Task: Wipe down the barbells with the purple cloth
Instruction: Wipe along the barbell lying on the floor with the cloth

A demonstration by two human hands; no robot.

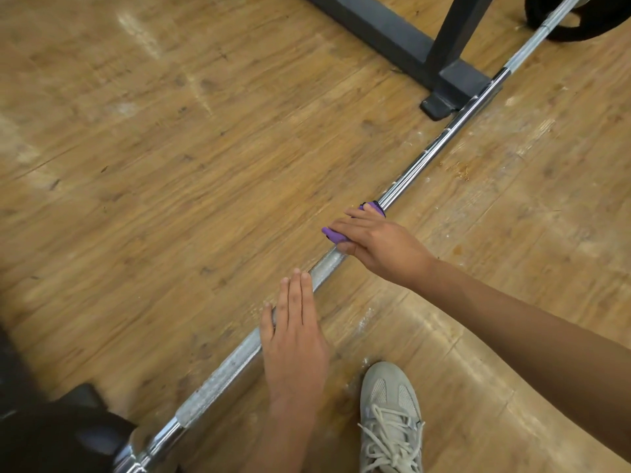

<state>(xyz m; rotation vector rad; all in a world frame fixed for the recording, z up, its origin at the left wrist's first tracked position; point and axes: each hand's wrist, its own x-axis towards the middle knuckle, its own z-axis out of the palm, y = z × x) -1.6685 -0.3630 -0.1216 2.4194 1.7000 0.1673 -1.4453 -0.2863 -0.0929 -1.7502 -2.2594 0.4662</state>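
A steel barbell [433,150] lies on the wooden floor, running diagonally from the bottom left to the top right. My right hand [375,242] presses a purple cloth [336,235] onto the bar near its middle, fingers wrapped over it. Only small purple bits of the cloth show around my fingers. My left hand [293,339] lies flat on the chalky knurled stretch of the bar, closer to me, fingers straight and together.
A dark metal rack base [403,39] stands on the floor at the top, its foot touching the bar. Black weight plates sit on both bar ends, at the top right [573,25] and bottom left [61,438]. My grey sneaker [391,418] is planted beside the bar.
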